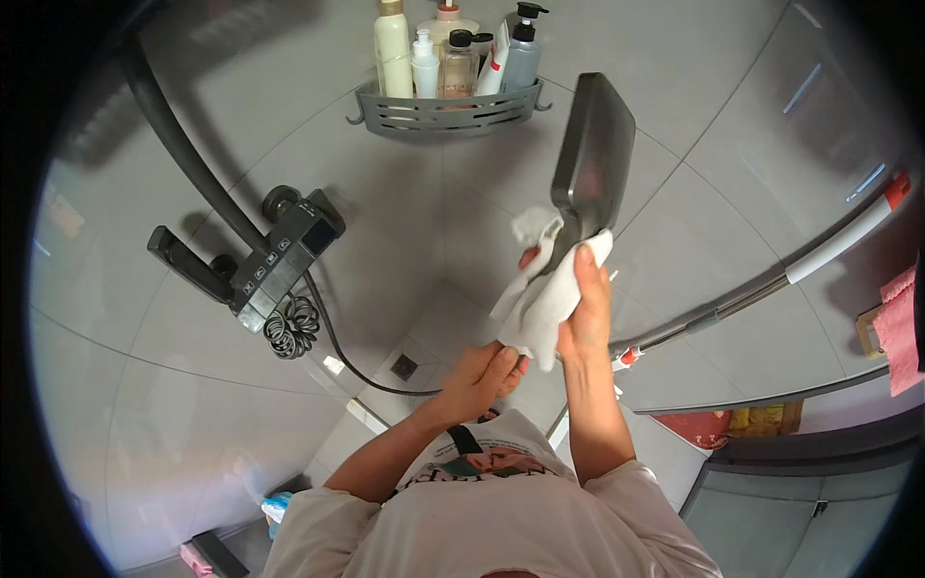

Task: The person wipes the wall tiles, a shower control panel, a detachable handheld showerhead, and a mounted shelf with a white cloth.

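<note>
A dark grey rectangular hand shower head (596, 144) points up and away from me, its neck wrapped in a white cloth (545, 300). My right hand (589, 303) grips the cloth around that neck, thumb on top. Lower down, my left hand (484, 379) is closed on the lower end of the handle by the cloth's bottom edge; the handle itself is mostly hidden there. A black hose (340, 354) runs from the wall-mounted shower mixer (285, 260) to my left hand.
A grey corner shelf (448, 112) holds several bottles and a tube. A floor drain (404, 367) lies below. At the right, a white and metal pole (751, 303) leans along the wall near a pink cloth (900, 336). A vertical riser pipe (181, 144) rises from the mixer.
</note>
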Demonstrator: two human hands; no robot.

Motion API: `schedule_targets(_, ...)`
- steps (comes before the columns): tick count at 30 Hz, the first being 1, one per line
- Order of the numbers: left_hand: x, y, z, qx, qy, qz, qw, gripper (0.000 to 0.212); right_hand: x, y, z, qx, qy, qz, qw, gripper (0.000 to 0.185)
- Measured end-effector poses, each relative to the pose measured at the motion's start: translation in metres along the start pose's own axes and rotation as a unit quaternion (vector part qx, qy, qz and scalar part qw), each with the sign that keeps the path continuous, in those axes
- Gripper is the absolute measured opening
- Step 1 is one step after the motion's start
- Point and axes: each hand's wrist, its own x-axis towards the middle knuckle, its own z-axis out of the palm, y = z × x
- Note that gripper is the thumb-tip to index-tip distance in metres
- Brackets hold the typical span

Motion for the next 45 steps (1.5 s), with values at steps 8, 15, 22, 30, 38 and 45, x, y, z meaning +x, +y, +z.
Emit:
schedule_targets(8,0.000,-0.005,-0.015,-0.305,-0.073,-0.064,0.948,0.030,-0.029,0.023,0.008,-0.043,-0.049,0.037,0.997,0.035)
schedule_targets(15,0.005,0.033,-0.041,0.272,0.142,0.057,0.950,0.024,-0.026,0.036,-0.004,-0.306,0.033,-0.099,0.946,0.033)
schedule_targets(22,0.043,0.067,-0.016,0.039,0.239,0.163,0.956,0.037,-0.043,0.058,0.010,-0.615,-0.005,-0.182,0.767,0.054)
schedule_targets(30,0.051,0.062,-0.039,-0.177,0.168,0.164,0.956,0.036,-0.060,0.069,0.007,-0.495,-0.029,-0.076,0.865,0.047)
schedule_targets(38,0.055,0.085,-0.062,-0.138,0.183,0.186,0.955,0.035,-0.100,0.125,-0.059,-0.431,-0.089,-0.025,0.897,0.030)
schedule_targets(45,0.062,0.116,-0.077,-0.068,0.169,0.261,0.948,0.039,-0.101,0.148,-0.116,-0.437,-0.107,0.110,0.886,0.037)
